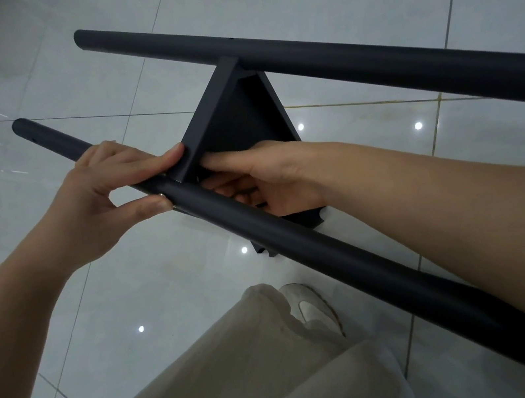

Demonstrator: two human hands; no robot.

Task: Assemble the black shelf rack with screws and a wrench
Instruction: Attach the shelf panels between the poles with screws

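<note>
Two black tubes over tiled floor [26, 82]: far tube [333, 48] and near tube [295, 235], both running left to right, black shelf panel [234, 123] bridging them. At panel joint, left hand [106, 190] pinching near tube, index finger on top, thumb on near side. Behind near tube, right hand [272, 180], index finger straight against panel corner, other fingers curled; anything held there impossible to tell. Below, beige trouser leg [215, 380], white shoe [310, 305].
</note>
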